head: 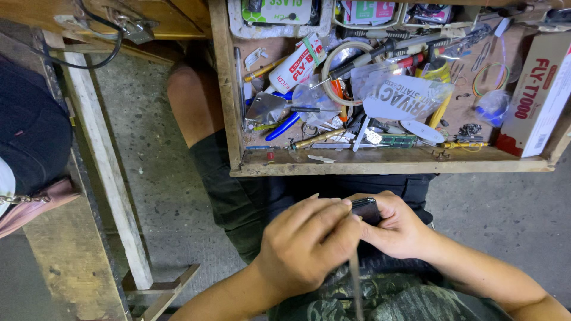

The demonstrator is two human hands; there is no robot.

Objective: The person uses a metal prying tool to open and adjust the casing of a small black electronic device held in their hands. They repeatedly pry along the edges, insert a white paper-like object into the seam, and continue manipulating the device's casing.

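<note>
Drawer (380,163) edge above | both hands (306,244) (398,229) grip clamped on dark phone (365,209) (lap-level, clear)

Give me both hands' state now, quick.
Left hand: fingers closed on the small black device.
Right hand: fingers closed on the same device.

Top centre of frame, at the drawer's back edge: flat white package w/ green label (278,10), partly cut off by the frame edge. Just right of it, a blister pack (367,12) w/ pink-and-green card. Below, upper centre: white tube w/ red label (294,66) lying tilted among tools. Centre-right: clear plastic bag w/ dark print (404,95), crumpled, lying over other bits. Far right: long cardboard box (535,98), white top w/ red lettering and a red end (leans against drawer's right wall). No screens seen lit.
</note>
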